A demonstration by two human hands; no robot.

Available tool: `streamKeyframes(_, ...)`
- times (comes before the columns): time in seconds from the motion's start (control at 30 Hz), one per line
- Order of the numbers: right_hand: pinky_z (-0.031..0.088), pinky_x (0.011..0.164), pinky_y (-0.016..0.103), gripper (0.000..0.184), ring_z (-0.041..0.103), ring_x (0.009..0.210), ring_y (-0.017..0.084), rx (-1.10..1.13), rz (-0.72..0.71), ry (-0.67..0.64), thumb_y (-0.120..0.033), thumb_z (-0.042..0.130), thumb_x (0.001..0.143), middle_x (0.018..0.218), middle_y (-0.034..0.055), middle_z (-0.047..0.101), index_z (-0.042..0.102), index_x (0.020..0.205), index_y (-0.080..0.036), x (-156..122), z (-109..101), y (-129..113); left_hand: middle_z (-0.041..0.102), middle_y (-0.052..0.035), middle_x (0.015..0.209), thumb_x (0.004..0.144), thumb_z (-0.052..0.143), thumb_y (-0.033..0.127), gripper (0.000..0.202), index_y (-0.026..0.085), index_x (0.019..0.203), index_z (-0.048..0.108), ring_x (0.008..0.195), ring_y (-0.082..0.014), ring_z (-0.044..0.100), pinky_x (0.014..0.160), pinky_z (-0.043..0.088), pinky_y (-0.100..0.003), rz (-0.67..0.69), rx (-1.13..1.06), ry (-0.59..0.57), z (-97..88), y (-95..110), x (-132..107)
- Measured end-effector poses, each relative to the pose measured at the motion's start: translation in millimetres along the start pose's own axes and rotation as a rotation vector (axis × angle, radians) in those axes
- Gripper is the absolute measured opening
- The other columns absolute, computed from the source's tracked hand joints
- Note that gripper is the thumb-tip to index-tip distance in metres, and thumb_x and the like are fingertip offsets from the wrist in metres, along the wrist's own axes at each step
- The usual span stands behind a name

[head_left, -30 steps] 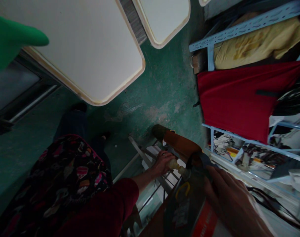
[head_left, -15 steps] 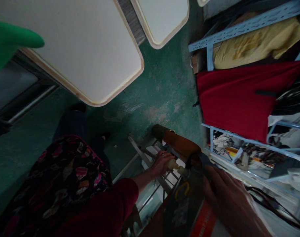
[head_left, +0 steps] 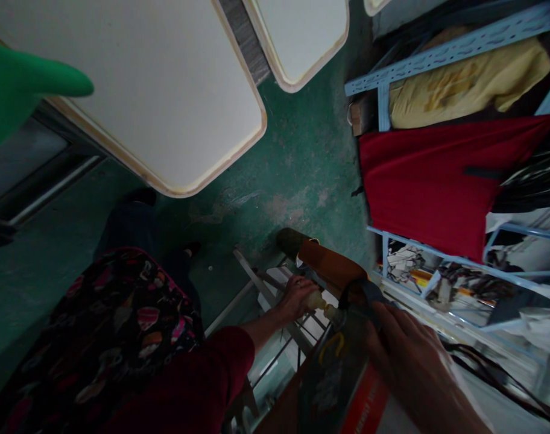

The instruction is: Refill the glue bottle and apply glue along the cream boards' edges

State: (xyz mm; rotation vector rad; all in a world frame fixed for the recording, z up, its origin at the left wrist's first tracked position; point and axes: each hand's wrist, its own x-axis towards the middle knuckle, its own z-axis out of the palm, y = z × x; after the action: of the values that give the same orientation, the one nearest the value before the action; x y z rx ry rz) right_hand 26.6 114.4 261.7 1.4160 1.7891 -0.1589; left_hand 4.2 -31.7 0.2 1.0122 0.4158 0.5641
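My left hand (head_left: 297, 298), at the end of a dark red sleeve, is closed around a small yellowish, bulb-shaped piece (head_left: 316, 300) with a narrow neck. The neck points at the top of a dark package (head_left: 324, 367) with a red label and a yellow loop mark. On the package's upper edge lies my right hand (head_left: 410, 355), its fingers bent over the dark top; their tips are partly hidden in shadow. Just beyond both hands is a brown-orange cloth-like thing (head_left: 331, 262) with a dark green end.
White-topped tables (head_left: 166, 90) with rounded corners stand at the upper left. A green finger-shaped thing (head_left: 53, 78) juts in at left. To the right is a blue metal rack (head_left: 447, 48) with a red cloth (head_left: 438, 181) and a tan sack (head_left: 465, 84). Metal legs (head_left: 266, 289) stand below my left hand.
The view has shifted slightly, and the green thing reaches a little farther right. Both hands keep the same hold and place.
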Motion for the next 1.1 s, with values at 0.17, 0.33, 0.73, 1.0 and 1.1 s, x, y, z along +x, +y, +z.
streamKeyframes(0.17, 0.050, 0.059, 0.031, 0.027, 0.062, 0.075, 0.020, 0.024, 0.018, -0.024, -0.031, 0.035, 0.093, 0.090, 0.0084, 0.062, 0.049, 0.107, -0.013, -0.1, 2.4, -0.6, 0.057, -0.0108, 0.120, 0.073, 0.052, 0.048, 0.057, 0.016, 0.119, 0.058, 0.115, -0.0289, 0.040, 0.100, 0.030, -0.044, 0.006, 0.008, 0.012, -2.6, 1.2, 1.9)
streamKeyframes(0.33, 0.050, 0.060, 0.031, 0.026, 0.062, 0.077, 0.020, 0.025, 0.021, -0.037, -0.029, 0.036, 0.093, 0.092, 0.0085, 0.062, 0.049, 0.109, -0.014, 0.0, 1.7, -0.2, 0.058, -0.0095, 0.120, 0.068, 0.058, 0.043, 0.057, 0.018, 0.119, 0.058, 0.116, -0.0279, 0.040, 0.101, 0.029, -0.043, -0.009, 0.057, -0.031, -0.4, -5.5, 2.6)
streamKeyframes(0.73, 0.050, 0.061, 0.031, 0.025, 0.063, 0.078, 0.020, 0.015, 0.034, -0.077, -0.028, 0.037, 0.093, 0.093, 0.0081, 0.063, 0.048, 0.111, -0.013, -3.9, 3.5, 0.1, 0.059, -0.0082, 0.115, 0.066, 0.059, 0.036, 0.054, 0.017, 0.117, 0.060, 0.111, -0.0279, 0.044, 0.099, 0.032, -0.044, 0.014, 0.088, -0.005, 1.1, -5.2, 3.6)
streamKeyframes(1.0, 0.049, 0.058, 0.031, 0.027, 0.062, 0.076, 0.021, -0.003, -0.003, -0.016, -0.029, 0.035, 0.093, 0.092, 0.0101, 0.063, 0.049, 0.109, -0.012, 0.2, 2.1, -1.7, 0.058, -0.0085, 0.120, 0.067, 0.057, 0.041, 0.057, 0.017, 0.118, 0.059, 0.113, -0.0285, 0.043, 0.101, 0.031, -0.045, -0.010, 0.070, -0.024, -5.4, -0.8, 1.3)
streamKeyframes(1.1, 0.049, 0.058, 0.031, 0.028, 0.062, 0.075, 0.021, 0.009, -0.003, -0.025, -0.031, 0.033, 0.094, 0.091, 0.0094, 0.062, 0.049, 0.108, -0.013, 1.2, 1.0, -1.7, 0.058, -0.0080, 0.121, 0.065, 0.060, 0.041, 0.058, 0.018, 0.119, 0.058, 0.115, -0.0289, 0.042, 0.102, 0.030, -0.046, -0.037, 0.094, -0.055, -4.8, -1.8, 1.0)
